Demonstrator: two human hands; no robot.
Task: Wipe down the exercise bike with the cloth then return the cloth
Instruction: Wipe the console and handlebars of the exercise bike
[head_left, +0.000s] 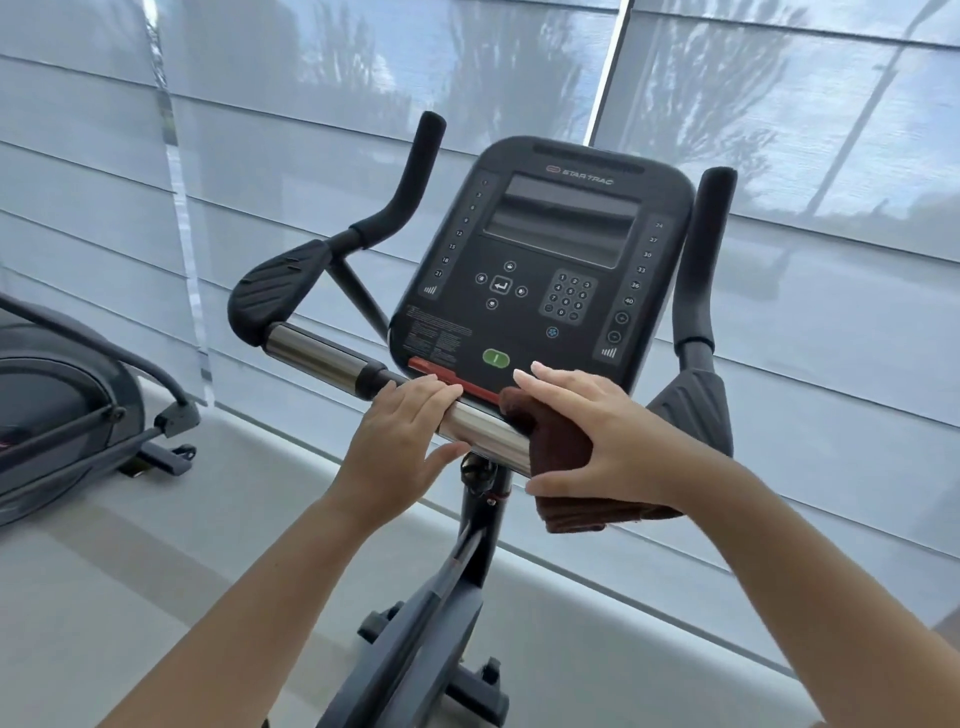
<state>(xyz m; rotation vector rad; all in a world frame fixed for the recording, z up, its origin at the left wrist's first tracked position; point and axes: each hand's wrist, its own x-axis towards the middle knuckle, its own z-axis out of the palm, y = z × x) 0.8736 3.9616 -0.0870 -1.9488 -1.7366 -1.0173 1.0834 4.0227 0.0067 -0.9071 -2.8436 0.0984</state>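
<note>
The exercise bike's black console (545, 260) faces me, with a chrome handlebar (483, 428) running across below it. My left hand (400, 426) rests over the chrome bar left of centre, fingers curled on it. A folded dark brown cloth (558, 447) is wrapped over the bar just to the right, and my right hand (597, 436) presses on it with fingers spread and the thumb under the fold. The cloth's lower end hangs beneath my right wrist.
Black padded grips (275, 291) and upright horns (415, 171) flank the console on both sides. The bike's post and base (415, 623) drop toward the pale floor. Another exercise machine (62, 410) stands at the left. Window blinds (779, 130) close off the space behind.
</note>
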